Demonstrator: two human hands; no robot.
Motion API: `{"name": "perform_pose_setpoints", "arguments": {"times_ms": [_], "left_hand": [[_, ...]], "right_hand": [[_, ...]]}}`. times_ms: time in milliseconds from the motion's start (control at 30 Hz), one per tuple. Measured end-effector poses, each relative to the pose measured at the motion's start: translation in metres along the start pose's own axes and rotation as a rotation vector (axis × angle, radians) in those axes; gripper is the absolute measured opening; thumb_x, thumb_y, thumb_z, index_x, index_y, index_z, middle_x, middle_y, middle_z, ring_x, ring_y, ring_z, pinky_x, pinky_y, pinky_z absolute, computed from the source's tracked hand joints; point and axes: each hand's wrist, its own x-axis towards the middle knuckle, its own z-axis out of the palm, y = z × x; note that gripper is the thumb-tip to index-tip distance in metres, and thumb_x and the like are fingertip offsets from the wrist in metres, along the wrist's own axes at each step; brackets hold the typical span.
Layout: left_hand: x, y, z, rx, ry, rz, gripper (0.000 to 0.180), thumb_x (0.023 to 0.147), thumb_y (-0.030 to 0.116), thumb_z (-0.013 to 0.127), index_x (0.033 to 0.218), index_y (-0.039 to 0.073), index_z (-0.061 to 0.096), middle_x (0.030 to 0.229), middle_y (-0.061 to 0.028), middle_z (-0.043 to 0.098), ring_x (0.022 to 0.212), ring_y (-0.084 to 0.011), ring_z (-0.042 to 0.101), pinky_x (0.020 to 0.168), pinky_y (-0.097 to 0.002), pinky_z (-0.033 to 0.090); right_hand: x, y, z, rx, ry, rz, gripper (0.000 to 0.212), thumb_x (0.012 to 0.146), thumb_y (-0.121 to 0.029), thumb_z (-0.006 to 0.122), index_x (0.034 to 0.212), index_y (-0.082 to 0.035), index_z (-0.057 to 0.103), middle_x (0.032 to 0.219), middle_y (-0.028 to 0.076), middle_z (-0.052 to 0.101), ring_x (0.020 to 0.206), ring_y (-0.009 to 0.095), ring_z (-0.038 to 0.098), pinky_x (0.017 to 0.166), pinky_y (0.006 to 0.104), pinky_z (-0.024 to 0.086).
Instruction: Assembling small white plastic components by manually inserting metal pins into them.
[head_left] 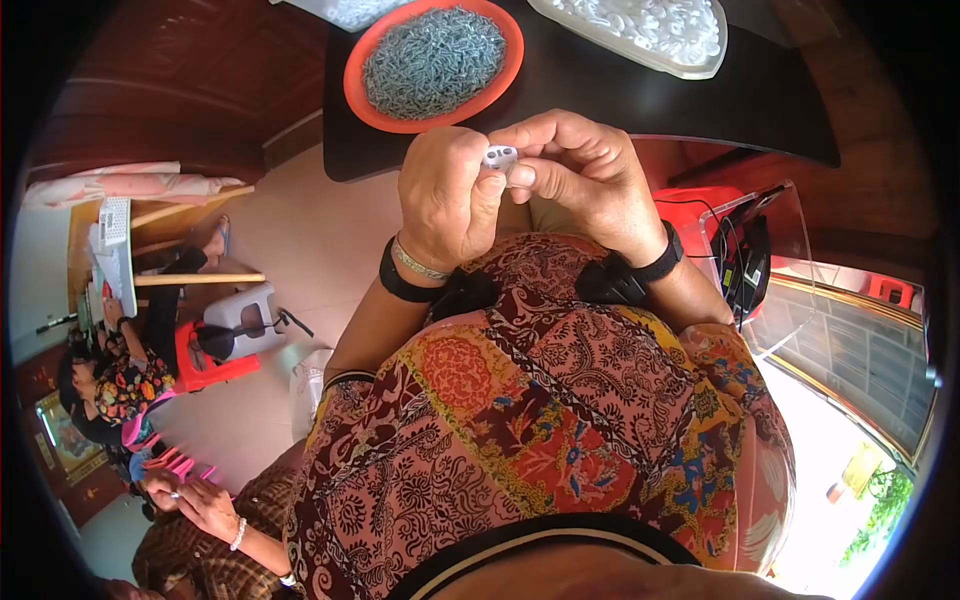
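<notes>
Nearest the camera spreads the patterned garment (560, 390) over the person's lap, and beyond it both hands meet just short of the near edge of the dark table (590, 90). The small white piece (500, 157) sits between them, its face with dark holes turned up. The left hand (440, 195) pinches its left side between thumb and curled forefinger; the right hand (590, 175) closes thumb and fingertips on its right side. The fingers cover much of the piece, so whether something smaller is pinched there too I cannot tell. Far left on the table stands the red-orange tray (512, 88) heaped with grey screws (435, 62); far right, the pale tray (690, 73) holds loose white parts (655, 25). To handle this well, the left grip should probably stay firm and still while the right fingertips do the fine work, clear of the holes. Working over the tabletop rather than the lap would likely make a dropped part easier to recover.
</notes>
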Motion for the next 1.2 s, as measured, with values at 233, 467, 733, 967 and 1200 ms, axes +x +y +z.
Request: {"name": "perform_pose_setpoints", "arguments": {"times_ms": [233, 467, 733, 967, 1200], "left_hand": [[0.005, -0.002, 0.013, -0.011, 0.130, -0.038, 0.016, 0.087, 0.014, 0.051, 0.091, -0.002, 0.053, 0.074, -0.0160, 0.054, 0.062, -0.0335, 0.052, 0.058, -0.0411, 0.042], [-0.007, -0.013, 0.029, -0.046, 0.137, -0.197, 0.017, 0.090, 0.012, 0.045, 0.090, -0.004, 0.052, 0.073, -0.0175, 0.053, 0.062, -0.0341, 0.053, 0.056, -0.0419, 0.041], [-0.003, -0.016, 0.016, -0.203, 0.016, -0.244, 0.019, 0.089, 0.012, 0.045, 0.094, -0.003, 0.055, 0.075, -0.0158, 0.055, 0.065, -0.0310, 0.055, 0.061, -0.0384, 0.043], [-0.026, -0.023, -0.016, -0.003, 0.111, -0.233, 0.012, 0.086, 0.000, 0.050, 0.094, -0.004, 0.058, 0.078, -0.0141, 0.060, 0.066, -0.0221, 0.057, 0.061, -0.0316, 0.046], [-0.019, -0.046, -0.062, -0.933, 0.455, -0.734, 0.023, 0.089, 0.018, 0.053, 0.106, 0.003, 0.054, 0.082, -0.0071, 0.061, 0.070, -0.0146, 0.058, 0.063, -0.0288, 0.045]], "right_hand": [[0.008, 0.001, 0.004, -0.007, 0.045, -0.056, 0.018, 0.089, -0.002, 0.059, 0.107, 0.002, 0.060, 0.096, 0.005, 0.065, 0.078, 0.007, 0.058, 0.073, 0.0224, 0.049], [0.013, 0.011, 0.003, 0.026, 0.140, 0.026, 0.009, 0.091, -0.002, 0.057, 0.099, 0.000, 0.059, 0.094, 0.003, 0.064, 0.086, 0.008, 0.058, 0.077, 0.0219, 0.048], [0.016, -0.034, -0.018, -0.452, 0.060, -0.112, 0.012, 0.090, -0.004, 0.058, 0.101, 0.001, 0.061, 0.094, 0.004, 0.064, 0.087, 0.010, 0.060, 0.079, 0.0250, 0.049], [0.079, -0.165, -0.099, -1.377, 0.429, -0.546, 0.017, 0.087, -0.008, 0.060, 0.102, -0.001, 0.064, 0.091, 0.007, 0.065, 0.083, 0.012, 0.061, 0.073, 0.0259, 0.049], [0.080, -0.195, -0.193, -1.213, 0.687, -0.254, 0.026, 0.092, -0.018, 0.059, 0.108, 0.001, 0.063, 0.093, 0.005, 0.065, 0.084, 0.009, 0.057, 0.072, 0.0223, 0.045]]}}
